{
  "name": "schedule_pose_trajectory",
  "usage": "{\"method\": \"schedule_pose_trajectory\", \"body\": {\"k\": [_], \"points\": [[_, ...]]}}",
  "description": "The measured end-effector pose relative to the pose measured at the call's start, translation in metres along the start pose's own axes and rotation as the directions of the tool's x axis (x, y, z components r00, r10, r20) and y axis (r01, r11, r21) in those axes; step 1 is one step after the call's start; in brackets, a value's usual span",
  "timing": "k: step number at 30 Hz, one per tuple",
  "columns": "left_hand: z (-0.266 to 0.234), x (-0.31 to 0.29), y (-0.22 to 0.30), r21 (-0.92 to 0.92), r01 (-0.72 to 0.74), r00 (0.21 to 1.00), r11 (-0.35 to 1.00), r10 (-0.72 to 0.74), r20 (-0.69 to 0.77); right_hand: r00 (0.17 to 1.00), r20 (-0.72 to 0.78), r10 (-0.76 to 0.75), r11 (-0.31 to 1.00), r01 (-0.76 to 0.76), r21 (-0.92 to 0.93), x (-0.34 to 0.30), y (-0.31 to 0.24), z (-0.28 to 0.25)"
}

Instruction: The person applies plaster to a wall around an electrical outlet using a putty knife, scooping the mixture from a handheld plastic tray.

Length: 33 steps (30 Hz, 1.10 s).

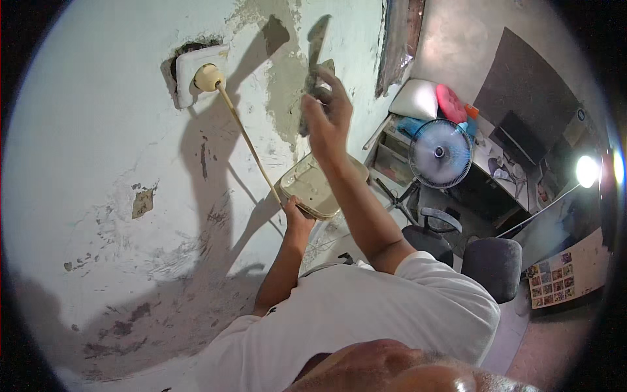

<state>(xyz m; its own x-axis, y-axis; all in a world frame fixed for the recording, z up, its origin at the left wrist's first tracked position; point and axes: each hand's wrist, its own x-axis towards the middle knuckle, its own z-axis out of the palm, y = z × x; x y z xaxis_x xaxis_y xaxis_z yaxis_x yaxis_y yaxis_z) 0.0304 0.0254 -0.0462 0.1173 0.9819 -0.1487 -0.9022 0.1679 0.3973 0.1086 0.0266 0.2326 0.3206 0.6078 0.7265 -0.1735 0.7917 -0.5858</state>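
Note:
My left hand grips the near edge of a shallow cream tub with pale paste in it, held close to the wall. Farther up, my right hand is raised at the wall with bent fingers, slightly blurred. A corner of a small flat grey-brown scraper shows past its fingertips; the rest is hidden by the hand. Beside that hand, a grey plaster patch runs down the pale wall. My right forearm passes in front of the tub's right part.
A round cream fitting on a white plate is set in a broken wall hole; a thin tan cord runs from it toward my left hand. To the right are a fan, dark chairs, a cluttered desk and a bright lamp.

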Motion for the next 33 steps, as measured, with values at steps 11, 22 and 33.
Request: {"method": "schedule_pose_trajectory", "body": {"k": [11, 22, 33], "points": [[-0.005, 0.000, 0.007, 0.017, 0.077, 0.997, 0.997, -0.077, 0.004, 0.970, -0.089, -0.225, 0.904, 0.173, -0.392, 0.016, 0.007, 0.073], [0.019, -0.007, 0.023, 0.139, 0.070, 0.997, 0.988, -0.074, 0.029, 0.992, -0.042, -0.115, 0.913, 0.089, -0.397, 0.036, -0.018, 0.105], [-0.015, 0.009, 0.008, 0.093, 0.089, 0.987, 0.992, -0.100, 0.124, 0.991, 0.122, -0.061, 0.917, 0.103, -0.385, 0.023, -0.030, 0.074]]}}
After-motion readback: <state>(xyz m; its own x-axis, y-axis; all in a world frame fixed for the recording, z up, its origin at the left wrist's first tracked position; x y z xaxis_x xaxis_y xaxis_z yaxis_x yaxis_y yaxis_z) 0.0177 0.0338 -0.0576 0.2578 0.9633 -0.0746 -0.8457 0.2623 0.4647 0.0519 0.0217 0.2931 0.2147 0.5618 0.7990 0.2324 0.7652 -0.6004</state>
